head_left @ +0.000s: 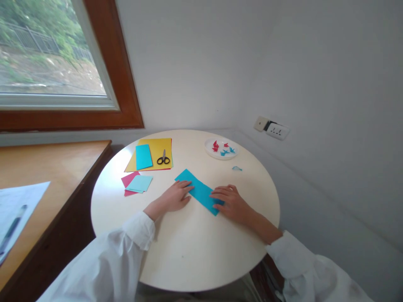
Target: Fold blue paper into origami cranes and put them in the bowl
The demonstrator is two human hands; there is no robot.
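Observation:
A strip of blue paper (201, 192) lies slantwise across the middle of the round white table, its far end to the left and its near end to the right. My left hand (176, 195) rests on its left end, fingers stretched out over the paper and thumb apart on the table. At the right end is my right hand (232, 204), fingers reaching over the paper's edge and thumb spread from them near the lower corner. Both hands are open, touching the strip from above. What lies beneath the right fingertips is hidden.
Scissors (163, 158) and a blue sheet (144, 157) lie on yellow paper (157, 144). Pink and pale green squares (140, 183) lie nearer. A white plate (210, 152) holds small folded red and blue paper figures. A small blue-tinted clear object (237, 168) sits beside it.

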